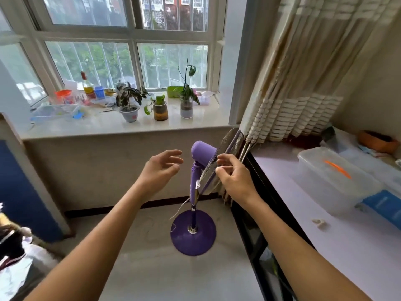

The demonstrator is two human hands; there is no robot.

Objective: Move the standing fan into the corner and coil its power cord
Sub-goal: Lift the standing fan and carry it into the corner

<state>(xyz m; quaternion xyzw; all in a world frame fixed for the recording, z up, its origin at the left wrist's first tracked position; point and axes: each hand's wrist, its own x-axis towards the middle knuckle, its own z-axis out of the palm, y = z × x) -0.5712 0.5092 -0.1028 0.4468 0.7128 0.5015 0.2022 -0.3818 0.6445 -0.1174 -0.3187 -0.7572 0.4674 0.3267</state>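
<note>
bare floor (152, 268) left of fan (195, 170); desk (303, 203) crowds right.

**One head-worn view, looking forward and down toward the window corner**

A single wide-angle camera sits on the person's head and faces the window (130, 51) and its sill (112, 124), tilted down enough to take in the floor (152, 268). Both forearms reach in from the bottom edge, so the left hand (160, 168) and right hand (234, 177) lie close to the lens, near mid-frame. The standing fan (196, 192) is just beyond them. The wide lens bends straight lines at the edges, such as the curtain (303, 83) at right.
</note>
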